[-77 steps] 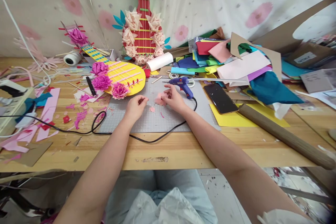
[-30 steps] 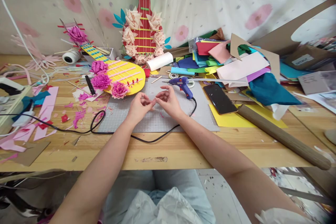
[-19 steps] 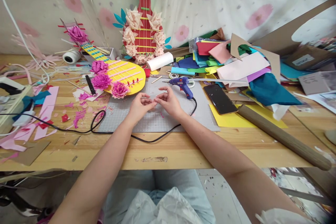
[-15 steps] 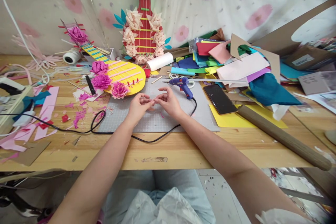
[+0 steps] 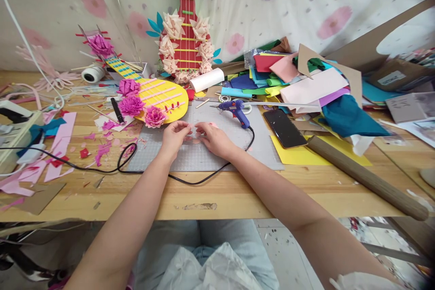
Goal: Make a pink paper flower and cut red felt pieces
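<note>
Over the grey cutting mat my left hand is closed in a pinch; whatever lies between its fingertips is too small to make out. Close by on the right, a narrow gap away, my right hand has its fingers bent in toward the thumb, and its fingertips are partly hidden. Small pale pink paper pieces lie about the hands. A blue glue gun rests just beyond my right hand. Behind my left hand is a yellow paper guitar with magenta paper flowers.
The glue gun's black cord loops across the mat. A phone, coloured paper and a brown tube lie to the right. Magenta scraps and a black marker lie left. A red paper guitar stands behind.
My hands, touching at the fingertips before, have drawn slightly apart and lower. The right fingers have curled down. Pale pink pieces now show on the mat by the right hand.
</note>
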{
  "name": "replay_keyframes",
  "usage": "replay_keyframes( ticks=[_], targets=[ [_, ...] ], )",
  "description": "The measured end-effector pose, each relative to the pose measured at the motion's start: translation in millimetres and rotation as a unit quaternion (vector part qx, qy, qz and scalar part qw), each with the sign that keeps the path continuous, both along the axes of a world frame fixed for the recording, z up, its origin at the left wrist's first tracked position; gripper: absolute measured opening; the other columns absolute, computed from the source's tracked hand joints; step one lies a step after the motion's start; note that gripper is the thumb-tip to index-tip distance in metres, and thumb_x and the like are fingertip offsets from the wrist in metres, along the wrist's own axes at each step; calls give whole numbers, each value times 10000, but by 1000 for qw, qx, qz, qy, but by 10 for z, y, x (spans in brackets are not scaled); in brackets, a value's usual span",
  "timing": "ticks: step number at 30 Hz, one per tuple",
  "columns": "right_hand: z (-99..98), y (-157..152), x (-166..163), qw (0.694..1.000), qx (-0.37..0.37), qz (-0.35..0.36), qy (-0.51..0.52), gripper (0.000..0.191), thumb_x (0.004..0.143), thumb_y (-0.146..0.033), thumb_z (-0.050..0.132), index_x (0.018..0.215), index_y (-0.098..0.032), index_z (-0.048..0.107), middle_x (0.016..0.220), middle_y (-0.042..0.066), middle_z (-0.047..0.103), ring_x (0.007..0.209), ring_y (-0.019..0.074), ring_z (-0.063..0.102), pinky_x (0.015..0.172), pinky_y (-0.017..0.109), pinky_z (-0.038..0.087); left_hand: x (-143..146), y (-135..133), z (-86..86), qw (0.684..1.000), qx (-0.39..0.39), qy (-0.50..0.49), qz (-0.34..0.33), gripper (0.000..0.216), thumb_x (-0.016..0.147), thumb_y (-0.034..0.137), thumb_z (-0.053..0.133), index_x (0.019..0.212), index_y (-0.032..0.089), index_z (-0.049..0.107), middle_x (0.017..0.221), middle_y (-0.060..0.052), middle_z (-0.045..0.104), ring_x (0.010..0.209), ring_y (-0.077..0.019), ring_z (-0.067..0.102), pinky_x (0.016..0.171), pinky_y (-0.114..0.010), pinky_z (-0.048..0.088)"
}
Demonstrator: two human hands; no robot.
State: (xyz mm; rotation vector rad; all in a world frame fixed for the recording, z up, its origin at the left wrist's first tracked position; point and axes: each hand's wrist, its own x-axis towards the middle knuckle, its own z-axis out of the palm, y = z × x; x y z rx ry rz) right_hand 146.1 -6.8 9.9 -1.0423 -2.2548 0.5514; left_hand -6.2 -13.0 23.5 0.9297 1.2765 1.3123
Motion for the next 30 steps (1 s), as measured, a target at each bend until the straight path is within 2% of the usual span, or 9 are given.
replay_keyframes(
  ticks=[4, 7, 12, 16, 20, 22, 25, 27, 30],
  targets=[
    [2, 10, 45, 999, 41, 3, -27, 368, 774, -51, 471, 1121, -172, 472, 1077, 89, 639, 1025, 202, 563, 890, 373, 425, 2, 13, -19, 1000, 2, -17, 12, 227, 541, 261, 714, 671, 136, 575, 632, 23, 549, 578, -83, 532, 527, -217, 495],
    [13, 18, 67, 998, 58, -18, -16, 383, 757, -44, 476, 1114, -182, 495, 1017, 67, 664, 1030, 203, 553, 894, 361, 426, -5, 24, -26, 999, 10, -36, 28, 233, 520, 256, 719, 648, 140, 563, 650, 29, 536, 571, -71, 504, 546, -243, 528],
    [137, 81, 176, 991, 63, -115, 34, 275, 782, -128, 504, 1045, -197, 542, 892, 52, 679, 954, 214, 567, 843, 360, 431, -17, 34, -28, 998, 9, -53, 40, 262, 506, 262, 738, 645, 141, 551, 686, 23, 541, 585, -74, 506, 553, -266, 547],
    [362, 167, 532, 981, -25, -182, 56, 157, 787, -248, 522, 926, -198, 577, 828, 32, 664, 741, 165, 593, 697, 299, 435, -14, 38, -55, 998, 9, -50, 25, 277, 521, 267, 746, 675, 139, 554, 665, 23, 552, 557, -75, 523, 528, -246, 525],
    [482, 237, 1018, 959, -147, -230, -73, 244, 715, -427, 606, 722, -184, 577, 641, 16, 612, 600, 154, 537, 579, 280, 371, -2, 50, -99, 999, 25, -32, 15, 306, 527, 295, 762, 698, 136, 563, 633, 24, 564, 544, -79, 538, 523, -237, 511],
    [429, 285, 1176, 937, -142, -296, -120, 310, 659, -473, 646, 717, -177, 578, 677, 35, 611, 634, 175, 538, 587, 292, 366, 6, 54, -118, 999, 29, -25, 10, 328, 515, 303, 773, 716, 133, 577, 631, 16, 584, 552, -88, 556, 532, -239, 511],
    [247, 388, 1224, 923, -67, -369, -79, 477, 606, -519, 677, 902, -159, 579, 843, 82, 626, 771, 220, 554, 650, 317, 394, 17, 52, -137, 1000, 24, -15, 1, 359, 493, 315, 786, 733, 126, 597, 632, 3, 606, 560, -96, 572, 529, -229, 502],
    [123, 461, 1160, 936, -54, -347, -31, 528, 609, -519, 676, 967, -144, 572, 941, 106, 623, 830, 226, 556, 691, 323, 410, 21, 46, -143, 1000, 22, -11, 0, 366, 483, 327, 790, 723, 125, 601, 615, 5, 602, 553, -94, 567, 519, -221, 494],
    [8, 535, 1032, 951, -91, -295, 22, 466, 678, -515, 618, 970, -154, 589, 943, 90, 634, 812, 212, 564, 702, 319, 418, 22, 38, -146, 1000, 20, -8, -3, 362, 481, 343, 792, 700, 130, 598, 597, 10, 594, 546, -91, 561, 518, -219, 493]
  ],
)
